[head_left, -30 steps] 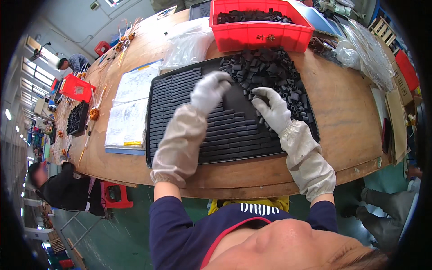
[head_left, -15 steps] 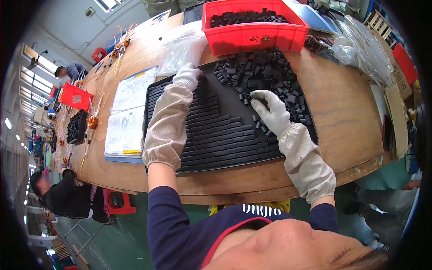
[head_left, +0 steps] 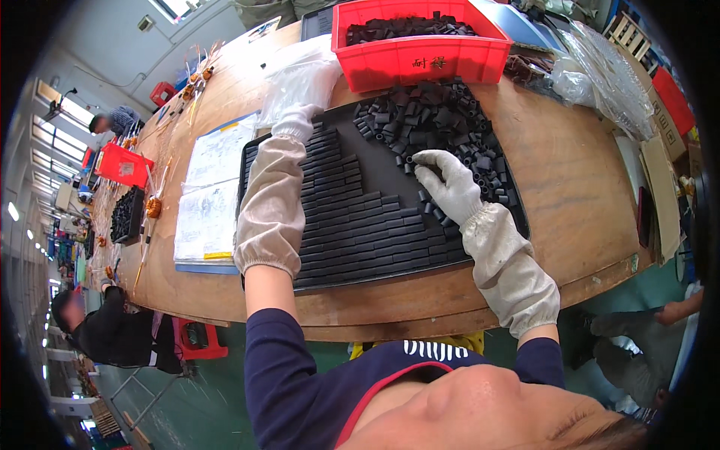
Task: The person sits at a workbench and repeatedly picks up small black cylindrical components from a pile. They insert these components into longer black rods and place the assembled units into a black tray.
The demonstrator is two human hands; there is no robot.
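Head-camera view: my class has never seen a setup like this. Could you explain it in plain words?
There is no machine here, just a gloved left hand and a gloved right hand. A wide fisheye camera worn on the head looks down, so straight edges seem bent.

On the wooden table lies a black tray. Rows of small black pieces cover its left and near parts; a loose pile sits at its far right. Beyond it stands a red bin; papers lie to its left.

The left hand is at the tray's far left, the right beside the pile. Whether either holds anything is unclear.
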